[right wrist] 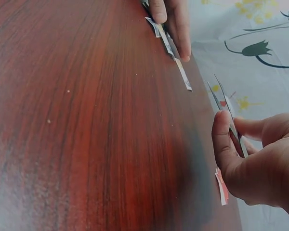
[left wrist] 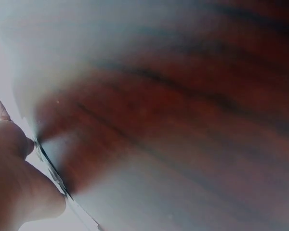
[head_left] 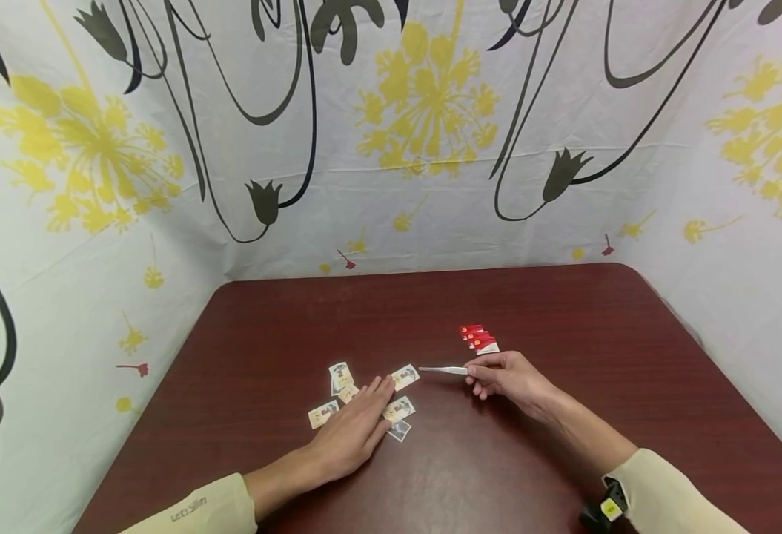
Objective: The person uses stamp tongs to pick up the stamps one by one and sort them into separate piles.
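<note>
From my station I have the right hand (head_left: 509,382) with thumb and fingers closed in a pinch on the tweezers (head_left: 445,370); the prongs stand apart at the tips and point left across the counter (head_left: 484,475). Left hand (head_left: 352,436): flat, fingers straight and together, palm down over the pale printed slips (head_left: 405,377).

I count slips showing on both sides of it: some by the fingertips and left edge, overlapping in places, plus a pair overlapping at the thumb side. The slip farthest right lies at the fingertips, between left hand and tweezers; in the right wrist view I get a gap between it and the prongs. Red slips (head_left: 479,339) sit in a stepped, overlapping row just beyond my right hand. Left wrist view is hazy; I only get slip edges under the hand.
</note>
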A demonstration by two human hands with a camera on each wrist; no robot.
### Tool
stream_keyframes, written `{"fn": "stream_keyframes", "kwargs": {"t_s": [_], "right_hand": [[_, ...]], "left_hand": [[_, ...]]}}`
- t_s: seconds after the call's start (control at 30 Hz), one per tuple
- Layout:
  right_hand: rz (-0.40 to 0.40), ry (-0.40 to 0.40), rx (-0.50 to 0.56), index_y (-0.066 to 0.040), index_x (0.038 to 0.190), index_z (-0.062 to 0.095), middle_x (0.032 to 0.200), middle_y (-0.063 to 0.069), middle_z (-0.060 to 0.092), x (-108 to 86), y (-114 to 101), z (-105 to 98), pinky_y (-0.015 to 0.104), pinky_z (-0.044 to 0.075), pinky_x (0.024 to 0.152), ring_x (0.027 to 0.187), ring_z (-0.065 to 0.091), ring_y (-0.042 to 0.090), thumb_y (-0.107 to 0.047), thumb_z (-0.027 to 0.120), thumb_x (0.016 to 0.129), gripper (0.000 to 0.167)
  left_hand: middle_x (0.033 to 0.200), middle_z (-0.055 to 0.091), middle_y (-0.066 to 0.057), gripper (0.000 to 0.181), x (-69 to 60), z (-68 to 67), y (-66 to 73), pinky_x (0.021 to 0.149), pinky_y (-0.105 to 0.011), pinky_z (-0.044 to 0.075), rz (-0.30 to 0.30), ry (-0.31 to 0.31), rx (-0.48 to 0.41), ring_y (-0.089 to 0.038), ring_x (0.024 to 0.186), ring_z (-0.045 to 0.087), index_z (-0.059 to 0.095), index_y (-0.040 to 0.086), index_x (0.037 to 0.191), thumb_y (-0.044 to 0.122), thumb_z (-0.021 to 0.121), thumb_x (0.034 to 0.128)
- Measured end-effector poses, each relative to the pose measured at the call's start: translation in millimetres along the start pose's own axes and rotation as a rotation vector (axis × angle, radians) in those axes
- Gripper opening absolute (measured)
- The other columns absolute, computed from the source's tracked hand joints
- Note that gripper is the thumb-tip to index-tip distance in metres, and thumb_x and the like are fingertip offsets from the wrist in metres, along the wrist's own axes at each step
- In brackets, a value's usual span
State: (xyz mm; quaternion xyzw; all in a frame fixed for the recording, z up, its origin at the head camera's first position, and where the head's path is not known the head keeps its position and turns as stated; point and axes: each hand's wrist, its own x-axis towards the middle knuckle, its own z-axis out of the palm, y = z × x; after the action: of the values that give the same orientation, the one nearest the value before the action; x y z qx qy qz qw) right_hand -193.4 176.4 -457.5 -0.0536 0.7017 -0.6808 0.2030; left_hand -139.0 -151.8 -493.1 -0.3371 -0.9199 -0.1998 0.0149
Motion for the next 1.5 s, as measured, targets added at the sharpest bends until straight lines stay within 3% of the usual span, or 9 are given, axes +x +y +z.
{"fn": "stream_keyframes", "kwargs": {"t_s": [0.37, 0.73, 1.23, 1.5], "right_hand": [[-0.030, 0.043, 0.042, 0.024, 0.132, 0.058, 0.110, 0.029, 0.075, -0.1, 0.3, 2.1, 0.032, 0.065, 0.079, 0.081, 0.077, 0.018, 0.001, 0.063, 0.105, 0.037], [-0.049, 0.085, -0.019, 0.021, 0.131, 0.063, 0.111, 0.028, 0.075, 4.5, 0.0, 1.7, 0.032, 0.065, 0.076, 0.079, 0.077, 0.019, 0.001, 0.066, 0.103, 0.034], [-0.054, 0.112, -0.082, 0.018, 0.128, 0.066, 0.099, 0.027, 0.075, 7.4, 1.0, 3.9, 0.031, 0.065, 0.070, 0.073, 0.074, 0.019, 0.001, 0.066, 0.103, 0.030], [-0.066, 0.109, -0.071, 0.022, 0.126, 0.065, 0.107, 0.027, 0.076, 8.2, 1.3, 6.2, 0.030, 0.065, 0.068, 0.073, 0.075, 0.017, 0.002, 0.066, 0.103, 0.031]], "left_hand": [[0.170, 0.031, -0.020, 0.062, 0.0, 1.7, 0.6, 0.128, -0.047, 0.026, -0.008, -0.016, 0.004, -0.034, 0.157, 0.030, 0.034, -0.004, 0.163, 0.020, 0.057, 0.1108], [0.169, 0.035, -0.019, 0.060, 1.4, 2.2, 0.3, 0.128, -0.047, 0.027, -0.003, -0.019, 0.019, -0.033, 0.157, 0.031, 0.035, -0.003, 0.163, 0.020, 0.056, 0.1112], [0.168, 0.036, -0.019, 0.061, 1.1, 2.3, 0.4, 0.128, -0.048, 0.027, 0.004, -0.016, 0.015, -0.034, 0.157, 0.032, 0.036, -0.004, 0.163, 0.022, 0.057, 0.1111], [0.168, 0.037, -0.019, 0.060, 1.7, 1.4, 1.2, 0.127, -0.048, 0.028, 0.010, -0.013, 0.022, -0.034, 0.156, 0.033, 0.037, -0.004, 0.162, 0.021, 0.057, 0.1108]]}}
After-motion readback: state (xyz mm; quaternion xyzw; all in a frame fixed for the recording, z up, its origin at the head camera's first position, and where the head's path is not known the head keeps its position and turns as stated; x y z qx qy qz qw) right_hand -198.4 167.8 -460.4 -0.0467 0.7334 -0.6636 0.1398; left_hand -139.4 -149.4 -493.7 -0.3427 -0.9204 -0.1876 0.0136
